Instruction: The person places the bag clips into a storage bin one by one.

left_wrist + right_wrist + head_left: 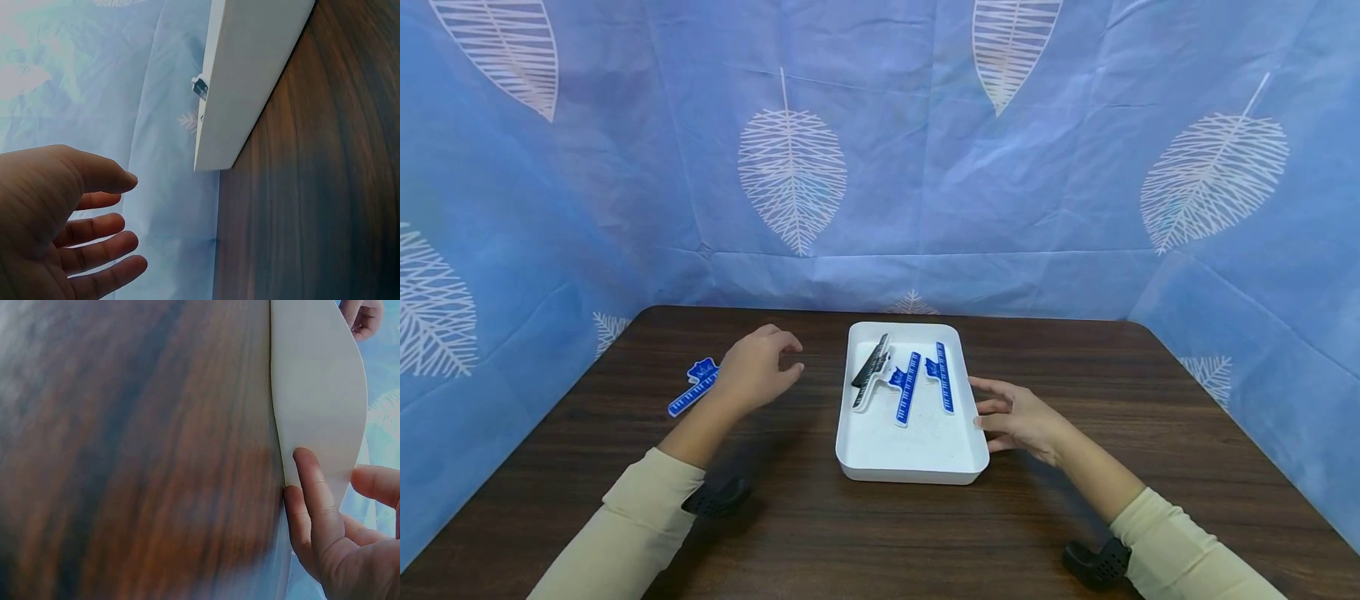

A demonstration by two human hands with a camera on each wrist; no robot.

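Observation:
A white tray sits near the middle of the table. Inside it lie two flat blue strips with white edging and small shaped figures on their sides, a left strip and a right strip. Left of them, a black-and-white piece rests at a slant. My left hand hovers left of the tray with loosely bent fingers and holds nothing. A similar blue strip lies on the table behind that wrist, partly hidden. My right hand touches the tray's right wall with fairly straight fingers.
The dark wooden table ends at a blue cloth backdrop with white leaf prints, which surrounds it at the back and sides. Black wrist devices sit at the left sleeve and the right sleeve.

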